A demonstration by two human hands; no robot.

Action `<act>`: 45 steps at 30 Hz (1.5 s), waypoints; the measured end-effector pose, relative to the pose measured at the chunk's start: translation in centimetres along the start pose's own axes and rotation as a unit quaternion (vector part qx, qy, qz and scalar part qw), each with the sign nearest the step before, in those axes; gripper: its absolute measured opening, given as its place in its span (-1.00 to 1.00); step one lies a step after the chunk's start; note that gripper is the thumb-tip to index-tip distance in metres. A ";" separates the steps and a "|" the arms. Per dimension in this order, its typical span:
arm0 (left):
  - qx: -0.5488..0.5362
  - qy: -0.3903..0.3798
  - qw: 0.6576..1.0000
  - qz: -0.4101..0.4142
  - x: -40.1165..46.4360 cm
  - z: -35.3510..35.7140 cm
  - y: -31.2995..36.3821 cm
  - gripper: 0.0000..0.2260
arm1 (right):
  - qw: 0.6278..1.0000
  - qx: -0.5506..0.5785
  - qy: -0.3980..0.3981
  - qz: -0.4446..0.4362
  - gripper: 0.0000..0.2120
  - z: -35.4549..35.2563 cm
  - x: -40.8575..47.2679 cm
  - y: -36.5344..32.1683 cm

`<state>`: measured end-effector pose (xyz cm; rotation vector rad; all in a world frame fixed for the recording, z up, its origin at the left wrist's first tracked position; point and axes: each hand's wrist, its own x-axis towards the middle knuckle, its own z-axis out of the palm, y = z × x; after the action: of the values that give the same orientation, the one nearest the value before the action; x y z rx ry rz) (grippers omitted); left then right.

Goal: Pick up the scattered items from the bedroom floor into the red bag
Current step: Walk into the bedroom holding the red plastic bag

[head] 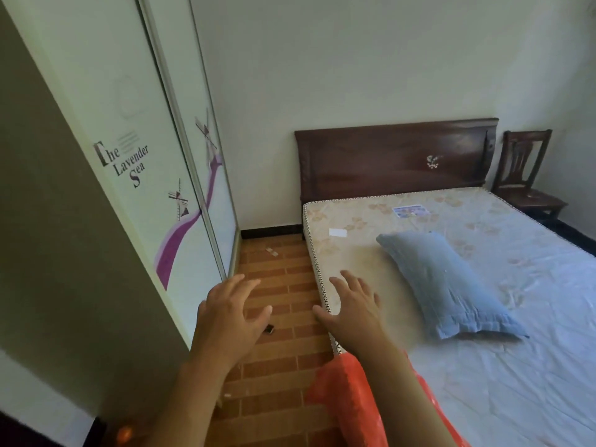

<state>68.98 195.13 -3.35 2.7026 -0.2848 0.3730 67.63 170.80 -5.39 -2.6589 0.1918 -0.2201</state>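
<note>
Wardrobe [106, 162] fills my left side: pale sliding doors, purple ribbon graphic, small windmills, lettering "The Lavender Sea".

Bed [503, 304] takes the right half. Bare patterned mattress, a pale sheet over its nearer part, dark wooden headboard [393, 156] against the far wall. Blue pillow [448, 285] lies slantwise on the mattress, near its left edge. Small white slip [337, 232] on the mattress beyond the pillow; printed label [408, 210] closer to the headboard.

Dark wooden chair [525, 175] stands in the far right corner, just beside the headboard.

Floor [277, 272]: orange brick-pattern tiles in the strip between wardrobe and bed.

Red bag [348, 398], thin crinkled plastic, hangs at the bed's near left corner, under my right forearm and touching it. I cannot tell how it is supported.

Left hand [225, 321]: grip released, fingers spread and straight, held out above the floor strip, holding nothing.

Right hand [351, 311]: grip released, fingers splayed, over the mattress's left edge. I cannot tell whether it touches the mattress.

Scattered items, 3 that I can make out:
- small dark object [268, 329] on the tiles just beside my left thumb, partly hidden by the hand
- pale scrap [271, 252] far down the strip, near the wardrobe's end
- tiny white piece [227, 396] on the near tiles, beside my left forearm

Orange blur at the bottom left corner, too smeared to identify.
</note>
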 end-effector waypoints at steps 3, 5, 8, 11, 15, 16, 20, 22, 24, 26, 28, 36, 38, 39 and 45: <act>0.008 -0.016 1.000 -0.009 1.0 0.8 1.2 -0.41 | 1.000 0.001 -0.026 -0.004 -0.23 -0.1 1.7 1.1; 0.000 -0.010 1.000 -0.016 2.1 0.8 2.0 -0.37 | 0.999 0.009 -0.027 -0.020 -0.28 -0.6 3.1 1.2; -0.009 0.006 1.000 -0.015 4.0 0.5 3.1 -0.35 | 0.999 0.017 -0.004 -0.040 -0.29 -1.8 5.2 1.2; -0.017 0.006 1.000 -0.009 5.7 0.6 4.4 -0.34 | 0.999 0.017 0.012 -0.038 -0.27 -2.6 6.1 2.0; -0.056 0.013 0.998 0.033 8.7 1.8 6.7 -0.44 | 0.999 0.029 0.021 0.002 -0.28 -3.5 7.3 4.6; -0.061 0.012 0.997 0.047 9.6 2.2 7.2 -0.47 | 0.999 0.030 0.027 0.013 -0.29 -3.8 7.7 5.2; -0.078 -0.019 0.992 0.093 13.3 5.0 8.0 -0.47 | 0.996 0.040 0.046 0.070 -0.31 -4.2 8.8 7.2; -0.089 -0.044 0.988 0.116 15.0 6.8 7.9 -0.46 | 0.992 0.038 0.058 0.105 -0.30 -3.7 9.0 8.3; -0.104 -0.075 0.982 0.139 16.8 8.5 7.8 -0.46 | 0.986 0.032 0.070 0.149 -0.28 -2.8 9.2 9.6; -0.120 -0.109 0.972 0.167 18.5 10.0 7.8 -0.44 | 0.977 0.020 0.078 0.199 -0.28 -1.8 9.1 10.5; -0.139 -0.140 0.960 0.201 20.0 11.1 7.7 -0.42 | 0.964 0.012 0.092 0.248 -0.29 -0.6 8.8 10.5; -0.185 -0.235 0.905 0.302 23.7 13.8 5.6 -0.34 | 0.920 -0.018 0.123 0.372 -0.30 4.7 6.3 6.2; -0.192 -0.249 0.894 0.320 23.6 14.1 4.7 -0.36 | 0.907 -0.026 0.131 0.399 -0.28 5.6 5.0 4.9; -0.197 -0.254 0.889 0.326 23.3 14.1 4.4 -0.37 | 0.902 -0.028 0.135 0.410 -0.28 5.9 4.4 4.3; -0.241 -0.277 0.865 0.341 23.2 13.6 4.5 -0.38 | 0.879 -0.035 0.151 0.451 -0.29 4.9 1.7 2.7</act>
<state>92.67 182.20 -6.91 2.0673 -1.3192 -0.2856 69.96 170.22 -10.71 -2.2829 1.4987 -0.3082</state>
